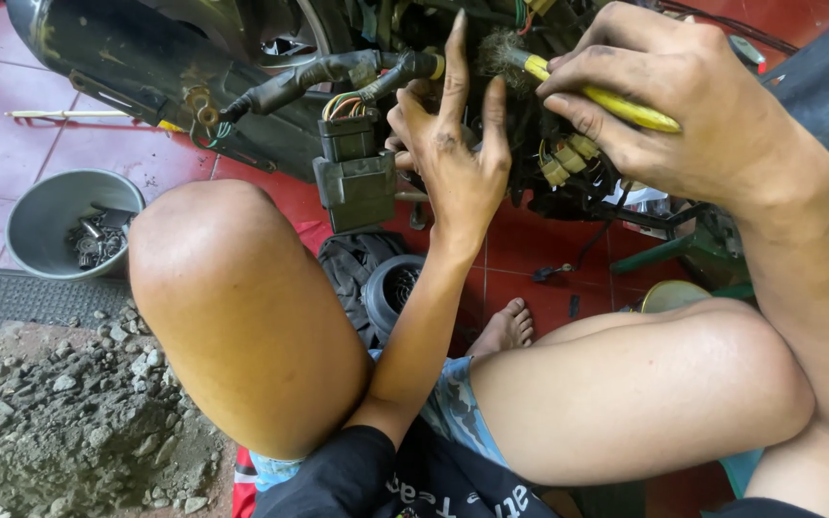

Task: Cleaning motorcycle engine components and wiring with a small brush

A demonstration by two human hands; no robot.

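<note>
My right hand (669, 105) grips a yellow-handled brush (616, 104), its dirty bristles (503, 48) pressed against the wiring of a motorcycle (175, 58) above my knees. My left hand (453, 144) is raised beside the brush with its greasy fingers spread, touching the cables and holding nothing. Just left of it hang a dark relay box (355, 177) with coloured wires and a black corrugated cable (328, 72). Yellowish connectors (568, 158) sit below the brush.
A grey bowl (45, 216) holding bolts and small metal parts stands on the red tile floor at left. A pile of grey rubble (69, 422) lies at lower left beside a dark mat (21, 297). A black tyre-like part (381, 278) rests between my knees.
</note>
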